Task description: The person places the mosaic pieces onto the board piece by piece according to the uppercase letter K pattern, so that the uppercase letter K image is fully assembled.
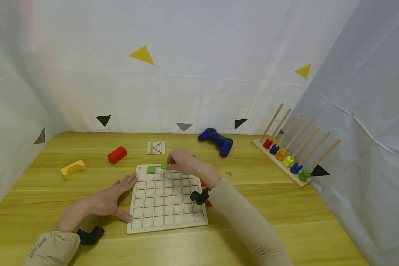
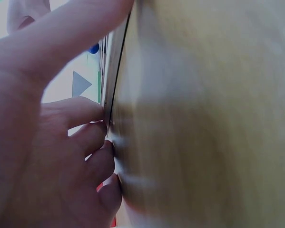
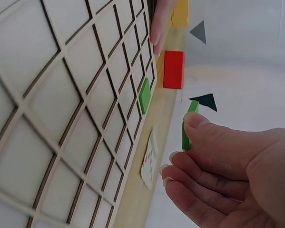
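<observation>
A wooden grid board (image 1: 163,210) lies on the table in the head view. One green square tile (image 1: 151,169) sits in a cell of its far row, towards the left. Over that same row my right hand (image 1: 185,162) pinches another green tile (image 3: 190,128) between thumb and finger; in the right wrist view it is held above the board, apart from it. My left hand (image 1: 109,199) rests on the table at the board's left side, fingers spread, with fingertips and thumb at its edge. Several red tiles (image 1: 208,203) lie along the right side, partly hidden by my right forearm.
Behind the board lie a patterned card (image 1: 156,147) and a blue game controller (image 1: 216,141). A red block (image 1: 117,155) and a yellow arch block (image 1: 74,169) are at left. Far right stands a wooden peg rack (image 1: 282,160) with coloured beads.
</observation>
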Tool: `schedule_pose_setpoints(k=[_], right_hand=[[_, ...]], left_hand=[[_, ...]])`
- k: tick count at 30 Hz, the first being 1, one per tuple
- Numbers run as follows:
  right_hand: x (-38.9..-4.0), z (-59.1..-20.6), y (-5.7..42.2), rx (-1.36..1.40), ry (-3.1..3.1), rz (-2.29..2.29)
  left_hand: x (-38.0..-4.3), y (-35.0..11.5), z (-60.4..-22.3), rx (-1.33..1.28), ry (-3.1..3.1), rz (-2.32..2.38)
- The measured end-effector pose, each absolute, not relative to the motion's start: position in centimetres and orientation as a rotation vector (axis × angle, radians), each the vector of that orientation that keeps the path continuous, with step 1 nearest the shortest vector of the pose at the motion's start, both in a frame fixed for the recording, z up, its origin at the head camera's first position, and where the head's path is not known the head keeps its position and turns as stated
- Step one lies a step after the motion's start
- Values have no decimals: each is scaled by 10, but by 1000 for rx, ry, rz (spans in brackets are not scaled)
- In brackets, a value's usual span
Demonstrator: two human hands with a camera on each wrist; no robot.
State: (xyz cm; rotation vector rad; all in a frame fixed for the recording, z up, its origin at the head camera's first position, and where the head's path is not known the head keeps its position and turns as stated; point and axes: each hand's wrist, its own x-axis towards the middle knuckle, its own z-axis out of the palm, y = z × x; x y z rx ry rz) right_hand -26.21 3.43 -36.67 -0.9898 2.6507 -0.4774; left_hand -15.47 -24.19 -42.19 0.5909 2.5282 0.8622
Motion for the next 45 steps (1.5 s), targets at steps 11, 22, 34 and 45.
schedule_pose_setpoints(k=[11, 22, 34, 45], right_hand=[[-257, -373, 10, -1046, 2645, -373], [-260, -382, -8, -1120, 2627, -267], [-262, -393, -13, -1142, 2602, -251], [-262, -398, -18, -1137, 2614, -180]], left_hand=[[-155, -243, -423, 610, 2532, 865], [-155, -244, -425, 615, 2526, 869], [-155, -243, -426, 635, 2526, 875], [-155, -242, -424, 624, 2523, 883]])
